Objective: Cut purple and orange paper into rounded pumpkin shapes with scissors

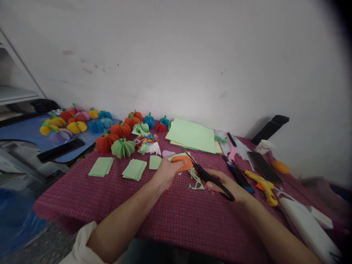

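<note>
My left hand [167,171] pinches an orange paper piece [183,163] together with light green paper [178,156] behind it. In my right hand [220,181] are black-handled scissors [206,175], their blades pointing up and left along the right edge of the held paper. Curly green paper scraps [196,179] lie on the cloth below the blades. Left of my left hand rest a single rounded green paper piece [155,162] and two piles of green paper squares [134,169]. A light purple paper piece [167,153] shows just beyond the hand.
Several paper pumpkins [123,147] stand at the left and back, more on a blue table [35,128]. Large green sheets [192,135] lie by the wall. On the right are a yellow glue gun [262,185], a utility knife [238,176], a dark phone [264,167] and a paper cup [264,146].
</note>
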Available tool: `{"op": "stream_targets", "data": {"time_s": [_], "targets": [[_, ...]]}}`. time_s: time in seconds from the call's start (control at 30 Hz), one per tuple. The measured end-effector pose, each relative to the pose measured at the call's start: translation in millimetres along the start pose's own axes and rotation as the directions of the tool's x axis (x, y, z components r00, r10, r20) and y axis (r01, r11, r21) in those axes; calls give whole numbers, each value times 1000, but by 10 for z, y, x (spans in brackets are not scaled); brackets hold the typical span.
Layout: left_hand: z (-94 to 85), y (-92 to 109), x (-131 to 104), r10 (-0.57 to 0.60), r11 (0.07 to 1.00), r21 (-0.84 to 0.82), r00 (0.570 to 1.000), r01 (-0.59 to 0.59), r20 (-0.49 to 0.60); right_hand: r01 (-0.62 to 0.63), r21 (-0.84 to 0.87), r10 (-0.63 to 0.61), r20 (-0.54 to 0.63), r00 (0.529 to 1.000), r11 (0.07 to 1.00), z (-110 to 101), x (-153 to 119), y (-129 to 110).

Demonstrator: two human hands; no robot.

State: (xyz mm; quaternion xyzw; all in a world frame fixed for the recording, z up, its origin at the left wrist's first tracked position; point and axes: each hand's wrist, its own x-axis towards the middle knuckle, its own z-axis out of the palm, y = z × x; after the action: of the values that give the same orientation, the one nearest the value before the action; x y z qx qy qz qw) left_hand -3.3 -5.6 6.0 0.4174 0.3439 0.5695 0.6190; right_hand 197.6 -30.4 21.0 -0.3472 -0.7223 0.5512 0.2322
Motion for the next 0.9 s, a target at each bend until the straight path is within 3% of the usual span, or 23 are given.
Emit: {"op": "stream_targets", "data": {"time_s": [0.9], "targets": [[-15, -24, 7, 29, 999, -17, 999, -29, 22, -21, -39, 21, 0, 1000, 999, -27, -15, 41]]}}
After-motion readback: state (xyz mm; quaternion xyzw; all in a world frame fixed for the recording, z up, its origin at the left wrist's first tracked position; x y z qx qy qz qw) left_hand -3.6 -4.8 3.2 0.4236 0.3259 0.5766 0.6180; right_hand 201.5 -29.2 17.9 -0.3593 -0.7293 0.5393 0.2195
